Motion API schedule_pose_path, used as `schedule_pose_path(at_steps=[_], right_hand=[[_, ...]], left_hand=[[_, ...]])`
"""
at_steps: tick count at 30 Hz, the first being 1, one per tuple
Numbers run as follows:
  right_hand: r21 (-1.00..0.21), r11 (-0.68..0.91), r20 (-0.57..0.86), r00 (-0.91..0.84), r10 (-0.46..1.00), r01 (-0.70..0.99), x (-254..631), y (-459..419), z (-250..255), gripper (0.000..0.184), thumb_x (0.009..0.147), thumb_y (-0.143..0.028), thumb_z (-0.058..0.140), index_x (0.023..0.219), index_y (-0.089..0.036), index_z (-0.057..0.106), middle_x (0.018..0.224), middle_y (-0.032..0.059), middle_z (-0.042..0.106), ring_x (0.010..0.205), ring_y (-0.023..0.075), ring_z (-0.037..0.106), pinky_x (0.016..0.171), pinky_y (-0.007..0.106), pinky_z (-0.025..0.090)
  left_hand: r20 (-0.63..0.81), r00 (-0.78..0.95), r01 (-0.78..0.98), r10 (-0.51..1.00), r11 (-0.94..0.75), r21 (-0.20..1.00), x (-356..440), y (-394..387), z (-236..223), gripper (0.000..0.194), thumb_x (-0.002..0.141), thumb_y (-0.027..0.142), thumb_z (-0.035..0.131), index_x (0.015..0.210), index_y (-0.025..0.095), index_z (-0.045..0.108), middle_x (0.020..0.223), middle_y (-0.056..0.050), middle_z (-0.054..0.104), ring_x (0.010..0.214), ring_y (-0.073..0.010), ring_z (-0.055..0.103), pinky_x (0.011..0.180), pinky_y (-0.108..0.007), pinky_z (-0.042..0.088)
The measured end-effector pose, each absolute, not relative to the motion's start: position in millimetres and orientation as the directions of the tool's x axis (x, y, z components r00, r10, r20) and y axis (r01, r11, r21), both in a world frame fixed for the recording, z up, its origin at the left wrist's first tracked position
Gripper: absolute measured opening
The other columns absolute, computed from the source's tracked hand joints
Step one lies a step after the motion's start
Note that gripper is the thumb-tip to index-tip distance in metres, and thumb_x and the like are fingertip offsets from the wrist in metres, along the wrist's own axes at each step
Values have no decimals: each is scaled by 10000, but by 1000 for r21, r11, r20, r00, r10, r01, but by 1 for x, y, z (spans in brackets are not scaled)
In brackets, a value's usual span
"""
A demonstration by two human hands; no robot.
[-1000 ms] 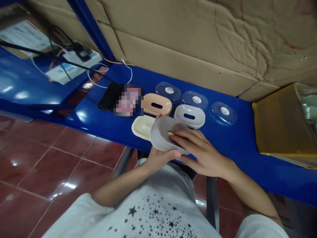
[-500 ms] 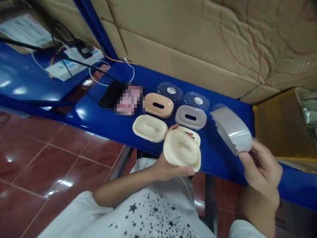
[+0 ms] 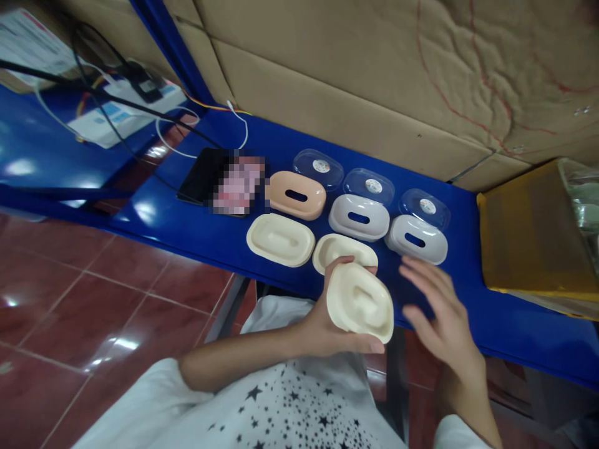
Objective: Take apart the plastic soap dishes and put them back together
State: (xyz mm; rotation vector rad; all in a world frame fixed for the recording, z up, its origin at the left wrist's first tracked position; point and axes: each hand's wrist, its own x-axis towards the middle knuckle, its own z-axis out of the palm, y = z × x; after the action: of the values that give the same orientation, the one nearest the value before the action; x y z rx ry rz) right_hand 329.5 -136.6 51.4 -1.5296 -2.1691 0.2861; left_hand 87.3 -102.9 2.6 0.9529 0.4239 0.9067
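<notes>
Hollow face up and tilted, the cream oval dish has its long axis running upper left to lower right. The left hand grips its edges between thumb and fingers, by the near edge of the blue tabletop. The right hand, fingers loosely spread, is empty. Cardboard stands behind; red tiles cover the floor. The dish looks smooth, with a raised central ridge.

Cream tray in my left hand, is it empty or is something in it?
Empty: the cream tray in your left hand has its hollow facing the camera, showing only its own moulded floor.
</notes>
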Motion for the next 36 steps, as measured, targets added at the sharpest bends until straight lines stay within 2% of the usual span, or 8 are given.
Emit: schedule_pose_path(at_steps=[4,10,13,16,20,24,28,36], right_hand=[[-508,469,200,-430,880,723,294,-156,59,832,986,-557,735,1720,-413,372,1662,117,585,1499,442,577,1114,727,580],[-645,362,167,-338,926,673,300,-171,57,705,924,-405,835,1558,-367,529,1565,117,637,1462,384,597,1109,611,623],[-655,341,144,-332,932,674,309,-177,62,630,926,-327,822,1499,-331,558,1481,115,684,1438,360,609,1108,549,616],[-647,291,95,-304,948,704,319,-183,65,568,956,-293,789,1479,-312,568,1389,101,719,1364,322,658,1079,480,611],[-551,163,28,-177,984,818,343,-191,56,545,994,-364,775,1497,-333,568,1445,98,698,1338,315,675,1070,472,590],[-399,96,40,-87,995,912,367,-194,37,472,1059,-416,681,1510,-345,560,1452,104,717,1344,366,670,1148,621,493],[-296,94,109,-64,992,950,364,-188,29,435,1093,-467,627,1503,-333,571,1505,136,686,1406,421,629,1210,748,354],[-296,371,283,-291,914,880,274,-145,27,334,1069,-293,710,1395,-282,636,1270,85,782,1237,303,711,1222,595,397]], left_hand=[[127,579,-552,806,273,788,86,-102,0,1224,742,383,1013,1647,369,188,1690,-210,454,1608,-406,457,1337,-684,329],[135,705,-333,696,157,930,73,-101,-4,1483,574,405,1103,1734,342,181,1770,-247,380,1620,-461,429,1344,-679,316],[84,775,-174,626,84,981,65,-99,2,1465,706,423,1041,1786,345,53,1745,-239,444,1538,-442,547,1259,-648,462],[126,765,-69,631,-115,991,56,-93,10,1173,918,416,877,1789,350,95,1708,-214,507,1409,-363,672,1079,-509,628],[359,700,207,617,-656,725,40,-81,10,593,1065,190,628,1631,264,465,1642,-166,596,1421,-338,651,1086,-509,611],[422,711,418,562,-821,390,31,-74,-1,481,1001,19,557,1465,138,593,1579,-185,654,1179,-308,744,935,-456,628],[453,660,473,599,-800,368,35,-72,-11,408,1017,48,568,1408,142,634,1451,-151,742,1057,-262,764,881,-409,632],[499,643,399,581,-810,430,37,-70,-2,331,1032,47,537,1294,167,699,1199,-121,804,946,-239,742,837,-390,635]])
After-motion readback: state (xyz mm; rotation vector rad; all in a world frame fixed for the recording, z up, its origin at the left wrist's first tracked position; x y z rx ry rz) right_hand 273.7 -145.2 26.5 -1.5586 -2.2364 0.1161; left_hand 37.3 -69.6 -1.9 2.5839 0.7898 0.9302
